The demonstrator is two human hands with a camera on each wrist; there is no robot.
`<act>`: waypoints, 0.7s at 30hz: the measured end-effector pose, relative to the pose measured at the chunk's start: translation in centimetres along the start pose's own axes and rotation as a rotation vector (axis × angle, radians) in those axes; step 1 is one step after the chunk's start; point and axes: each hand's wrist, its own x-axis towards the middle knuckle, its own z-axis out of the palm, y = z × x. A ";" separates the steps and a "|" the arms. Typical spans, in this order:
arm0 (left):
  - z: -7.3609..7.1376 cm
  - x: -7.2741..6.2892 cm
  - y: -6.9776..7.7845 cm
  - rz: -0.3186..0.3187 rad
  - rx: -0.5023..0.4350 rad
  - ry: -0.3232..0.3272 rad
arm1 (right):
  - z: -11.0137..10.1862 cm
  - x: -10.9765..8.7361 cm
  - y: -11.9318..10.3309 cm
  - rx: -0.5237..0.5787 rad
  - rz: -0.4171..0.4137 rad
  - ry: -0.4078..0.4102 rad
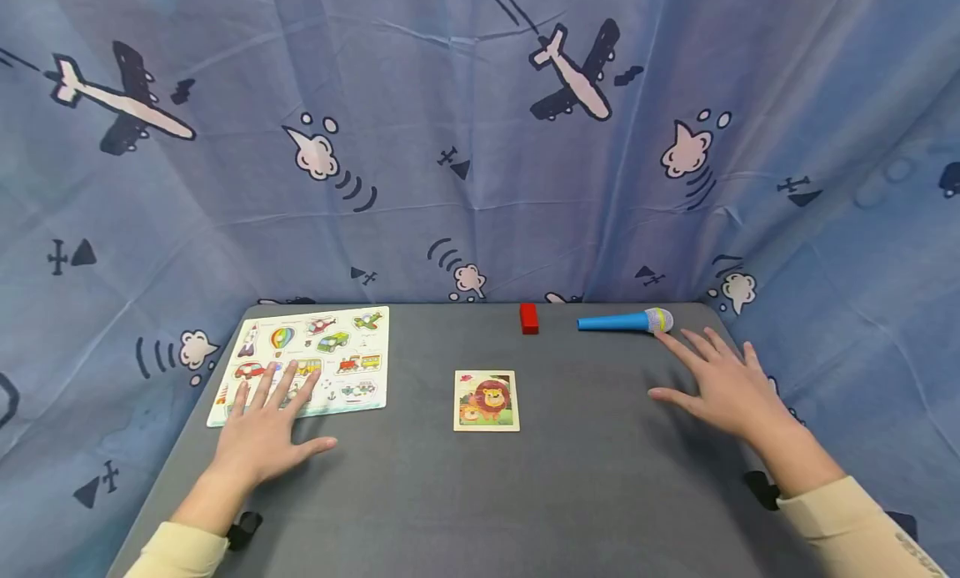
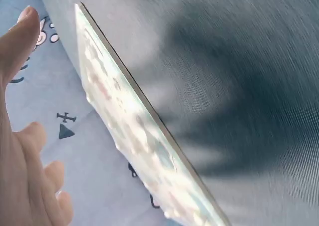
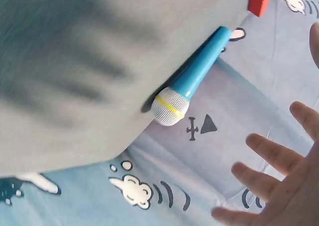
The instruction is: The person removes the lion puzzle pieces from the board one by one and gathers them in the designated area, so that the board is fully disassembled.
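Note:
My left hand [image 1: 258, 440], fingers spread, hovers over the near edge of a vehicle puzzle board [image 1: 348, 328] at the table's left. In the left wrist view this board [image 2: 134, 121] shows edge-on beside the hand and nothing is held. Fingers also spread, my right hand [image 1: 731, 390] is above the table's right side, its index fingertip overlapping the head of a blue toy microphone [image 1: 615, 322] in the head view. The right wrist view shows a gap between that hand [image 3: 284, 181] and the microphone [image 3: 199, 71]. A small lion picture puzzle [image 1: 486, 401] lies flat between the hands.
A red block [image 1: 529, 319] sits at the back of the grey table [image 1: 450, 495], left of the microphone. Blue curtain fabric [image 1: 465, 144] printed with airplanes hangs behind the table and along both sides.

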 end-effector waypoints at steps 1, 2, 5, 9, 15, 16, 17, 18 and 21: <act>0.1 0.1 0.2 -0.004 -0.008 -0.001 | 0.0 0.0 -0.2 0.022 -0.012 0.012; 0.3 0.3 0.5 -0.007 -0.023 -0.003 | 0.1 0.1 -0.4 0.046 -0.024 0.025; 0.7 0.8 1.3 -0.009 -0.053 -0.002 | 0.4 0.3 -1.1 0.093 -0.049 0.063; 1.5 1.5 2.6 0.016 -0.086 0.019 | 0.7 0.7 -2.2 0.131 -0.056 0.099; 2.8 2.4 4.9 0.048 -0.175 0.048 | 1.0 1.6 -3.8 0.187 -0.027 0.103; 2.9 2.6 5.3 0.052 -0.193 0.053 | 1.1 1.8 -4.0 0.197 -0.018 0.097; 3.1 2.7 5.6 0.056 -0.209 0.059 | 1.2 1.9 -4.3 0.208 -0.009 0.091; 3.3 2.9 5.9 0.059 -0.229 0.065 | 1.2 2.1 -4.5 0.216 -0.001 0.086; 3.9 3.3 6.7 0.070 -0.277 0.068 | 1.5 2.5 -5.3 0.244 0.006 0.085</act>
